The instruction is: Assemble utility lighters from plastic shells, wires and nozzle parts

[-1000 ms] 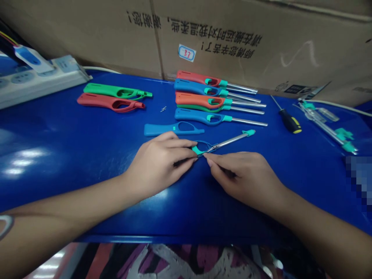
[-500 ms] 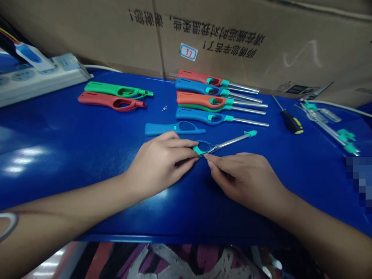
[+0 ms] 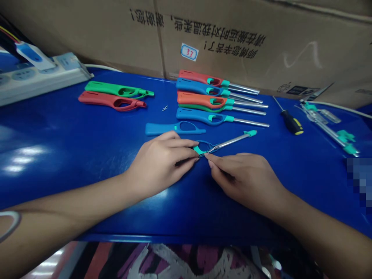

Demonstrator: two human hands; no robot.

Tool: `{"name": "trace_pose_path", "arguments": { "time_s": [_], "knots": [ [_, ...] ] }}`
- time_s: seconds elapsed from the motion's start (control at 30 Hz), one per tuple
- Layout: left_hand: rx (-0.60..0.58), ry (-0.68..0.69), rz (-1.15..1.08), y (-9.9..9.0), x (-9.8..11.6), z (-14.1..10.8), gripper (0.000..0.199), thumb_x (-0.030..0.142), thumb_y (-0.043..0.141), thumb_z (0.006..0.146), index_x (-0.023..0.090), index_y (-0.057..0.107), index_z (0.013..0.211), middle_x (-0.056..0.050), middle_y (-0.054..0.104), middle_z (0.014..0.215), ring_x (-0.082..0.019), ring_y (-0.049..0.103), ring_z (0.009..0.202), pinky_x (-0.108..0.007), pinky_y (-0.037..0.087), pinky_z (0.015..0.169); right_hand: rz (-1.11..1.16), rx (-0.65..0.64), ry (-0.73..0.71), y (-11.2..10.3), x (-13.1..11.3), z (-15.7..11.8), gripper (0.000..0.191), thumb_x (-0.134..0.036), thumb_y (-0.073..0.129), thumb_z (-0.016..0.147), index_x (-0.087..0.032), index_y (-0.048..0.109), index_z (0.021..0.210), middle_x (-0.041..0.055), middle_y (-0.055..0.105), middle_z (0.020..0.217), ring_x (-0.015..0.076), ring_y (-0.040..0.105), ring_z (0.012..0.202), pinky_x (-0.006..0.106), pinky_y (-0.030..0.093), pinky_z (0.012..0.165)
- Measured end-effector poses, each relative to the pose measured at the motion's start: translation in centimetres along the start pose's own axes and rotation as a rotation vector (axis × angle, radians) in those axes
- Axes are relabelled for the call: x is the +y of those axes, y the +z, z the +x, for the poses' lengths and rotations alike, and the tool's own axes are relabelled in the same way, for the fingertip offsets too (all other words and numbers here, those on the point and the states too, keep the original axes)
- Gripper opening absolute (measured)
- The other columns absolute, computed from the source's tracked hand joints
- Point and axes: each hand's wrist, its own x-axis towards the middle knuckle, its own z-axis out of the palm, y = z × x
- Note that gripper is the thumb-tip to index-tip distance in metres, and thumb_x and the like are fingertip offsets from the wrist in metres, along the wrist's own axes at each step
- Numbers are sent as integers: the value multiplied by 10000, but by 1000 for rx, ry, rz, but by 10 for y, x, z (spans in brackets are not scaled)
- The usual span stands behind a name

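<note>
My left hand (image 3: pixel 165 161) is closed around the handle of a blue gas lighter, pressing it near the table; most of the handle is hidden under the palm. Its teal trigger (image 3: pixel 200 150) shows at my fingertips. The lighter's metal tube (image 3: pixel 232 141) points to the upper right, with a teal collar (image 3: pixel 250 133) near its far end. My right hand (image 3: pixel 244 176) pinches at the tube's near end, by the front of the handle; whether a thin wire or part is between the fingertips is unclear. Just beyond my left hand lies a blue handle shell (image 3: pixel 162 129).
Several assembled lighters (image 3: pixel 200 113) lie in a row at the back. Green (image 3: pixel 107 88) and red (image 3: pixel 99 99) handles rest left, near small screws (image 3: pixel 164 108) and a power strip (image 3: pixel 69 71). A screwdriver (image 3: pixel 290 122) and loose tube parts (image 3: pixel 328 128) lie right. A cardboard box (image 3: pixel 116 38) stands behind.
Both hands stay in nearly the same place on the lighter. The whole view has shifted very slightly; nothing has visibly been picked up or let go.
</note>
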Motion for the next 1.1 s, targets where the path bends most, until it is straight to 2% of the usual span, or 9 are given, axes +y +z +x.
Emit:
{"name": "trace_pose_path", "arguments": {
  "time_s": [0.17, 0.37, 0.5, 0.67, 0.87, 1.1],
  "knots": [
    [-2, -3, 2, 1, 0, 0, 130, 213, 651, 933, 200, 777, 964, -44, 770, 1157, -220, 709, 920, -379, 575, 823, -17, -8, 2, -1, 1, 2, 282, -259, 530, 997, -204, 748, 1167, -13, 806, 878, 159, 737, 716, 307, 450, 609],
    [-5, 3, -4, 1, 0, 1, 132, 204, 642, 937, 206, 770, 968, -41, 770, 1158, -208, 709, 912, -370, 572, 827, -58, -27, -64, -3, 3, 2, 281, -271, 503, 1009, -200, 742, 1140, 2, 781, 803, 148, 700, 675, 310, 410, 609],
    [-4, 11, -6, 0, 0, 1, 132, 201, 640, 934, 195, 770, 960, -53, 770, 1154, -213, 710, 915, -375, 575, 822, -99, -39, -87, -3, 3, 2, 299, -263, 502, 1005, -183, 730, 1181, 17, 786, 829, 169, 716, 702, 319, 426, 616],
    [-11, 10, -14, 0, 0, 1, 130, 202, 642, 934, 194, 770, 951, -51, 771, 1152, -218, 712, 911, -384, 577, 818, -5, -29, 6, 0, 1, 2, 292, -264, 515, 999, -205, 742, 1173, 0, 808, 980, 183, 756, 787, 311, 490, 656],
    [-10, 15, -16, 0, -1, 1, 133, 204, 638, 935, 205, 768, 960, -47, 772, 1151, -210, 714, 912, -370, 573, 823, 23, -6, 16, -1, 1, 3, 284, -249, 516, 988, -211, 762, 1126, -12, 806, 861, 163, 749, 726, 293, 467, 615],
    [-13, 10, -9, 0, -1, 1, 126, 214, 649, 936, 204, 769, 971, -41, 769, 1157, -214, 699, 897, -376, 573, 811, 57, -20, 47, -1, 0, 2, 276, -262, 521, 994, -221, 766, 1114, -11, 802, 848, 149, 748, 722, 273, 451, 585]
  ]
}}
